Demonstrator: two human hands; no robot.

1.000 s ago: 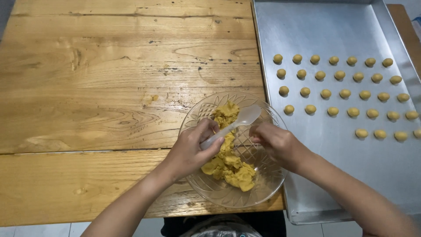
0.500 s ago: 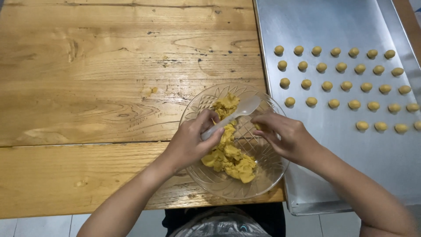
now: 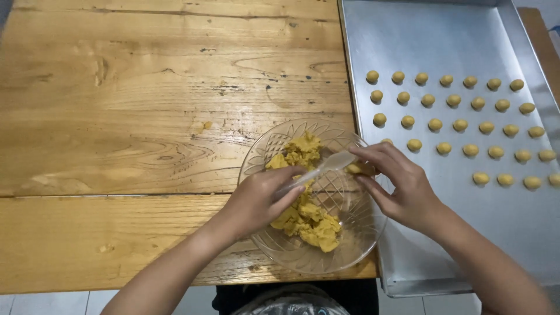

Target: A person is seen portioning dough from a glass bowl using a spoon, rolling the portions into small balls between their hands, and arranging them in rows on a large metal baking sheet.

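Small lump of yellow dough (image 3: 357, 169) right at the bowl's right rim, pinched between fingertips of the right hand (image 3: 402, 181), sitting at the tip of a pale plastic spoon (image 3: 326, 166). Spoon handle clenched in the left hand (image 3: 256, 201), over the middle of the cut-glass bowl (image 3: 256, 157). Underneath, inside the bowl, the main mass of dough (image 3: 306, 210), heaped from the far side to the near side.

To do this bit well, by the look of it: hold the spoon steady and level, take the lump with fingertips only, keep the portion as small as those already on the tray, and work above the bowl so that crumbs fall back in.

Right of the bowl, touching or nearly so, one steel tray (image 3: 420, 35) with dough balls (image 3: 460, 125) in rows: seven, seven, seven, seven, then four, making thirty-two, the one nearest the bowl half hidden behind the fingers. Left of the bowl and beyond it, one stray crumb (image 3: 207, 125) on the wooden table (image 3: 116, 87). One bowl, one spoon, two hands.
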